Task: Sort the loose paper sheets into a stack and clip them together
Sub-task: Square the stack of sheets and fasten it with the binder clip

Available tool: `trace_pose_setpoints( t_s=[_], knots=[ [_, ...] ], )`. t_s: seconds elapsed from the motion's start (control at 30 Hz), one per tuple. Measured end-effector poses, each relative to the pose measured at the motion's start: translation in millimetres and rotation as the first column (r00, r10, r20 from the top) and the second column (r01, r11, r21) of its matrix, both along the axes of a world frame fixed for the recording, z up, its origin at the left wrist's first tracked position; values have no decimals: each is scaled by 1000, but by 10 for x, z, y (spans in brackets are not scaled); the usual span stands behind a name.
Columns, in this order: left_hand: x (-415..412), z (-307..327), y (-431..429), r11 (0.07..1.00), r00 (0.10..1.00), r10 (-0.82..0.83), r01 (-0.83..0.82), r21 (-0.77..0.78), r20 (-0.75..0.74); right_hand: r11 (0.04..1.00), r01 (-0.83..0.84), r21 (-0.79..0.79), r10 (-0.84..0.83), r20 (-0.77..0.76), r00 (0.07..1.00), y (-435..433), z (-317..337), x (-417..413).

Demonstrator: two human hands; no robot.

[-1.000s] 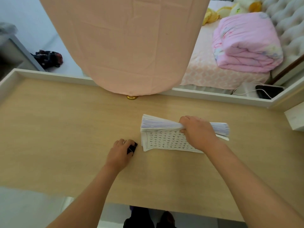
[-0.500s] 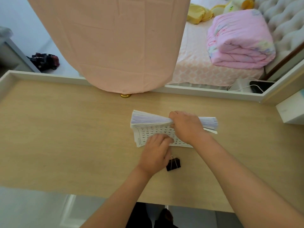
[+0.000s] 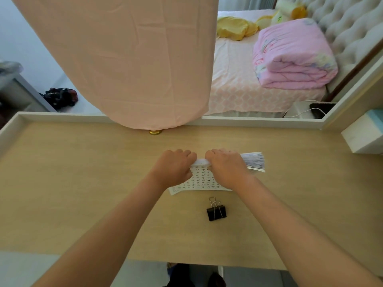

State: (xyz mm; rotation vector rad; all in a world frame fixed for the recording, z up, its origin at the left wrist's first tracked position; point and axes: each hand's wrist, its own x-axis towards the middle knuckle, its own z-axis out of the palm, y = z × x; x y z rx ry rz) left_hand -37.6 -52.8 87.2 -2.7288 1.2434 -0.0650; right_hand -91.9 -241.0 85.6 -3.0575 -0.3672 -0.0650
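Observation:
A thick stack of white paper sheets (image 3: 253, 161) stands on its long edge on the wooden desk (image 3: 83, 183), leaning over a printed sheet (image 3: 200, 182) that lies flat under it. My left hand (image 3: 173, 169) grips the stack's left part and my right hand (image 3: 228, 167) grips its middle; both hide much of it. A black binder clip (image 3: 216, 212) with silver handles lies loose on the desk, just in front of the printed sheet and apart from both hands.
A pink cloth-covered shape (image 3: 128, 59) on a gold foot (image 3: 155, 132) stands at the desk's back edge. A white box (image 3: 362, 135) sits at the right. The desk has a raised white rim (image 3: 259, 121); a bed lies beyond.
My left hand let go of the binder clip, which now lies in front of the sheets, and moved up onto the stack's left part. My right hand kept its hold.

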Motion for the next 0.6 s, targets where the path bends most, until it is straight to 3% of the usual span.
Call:
trace_pose_setpoints(
  t_s=[0.23, 0.4, 0.6],
  knots=[
    [44, 40, 35, 999, 999, -33, 34, 33, -35, 999, 43, 3, -42, -116, 992, -312, 80, -46],
    [-15, 101, -81, 997, 997, 66, -65, 52, -34, 999, 38, 6, -37, -113, 993, -447, 51, -85],
    [-170, -112, -247, 994, 998, 38, -33, -101, 45, 999, 43, 3, -42, -49, 998, -489, 5, -113]
  ],
)
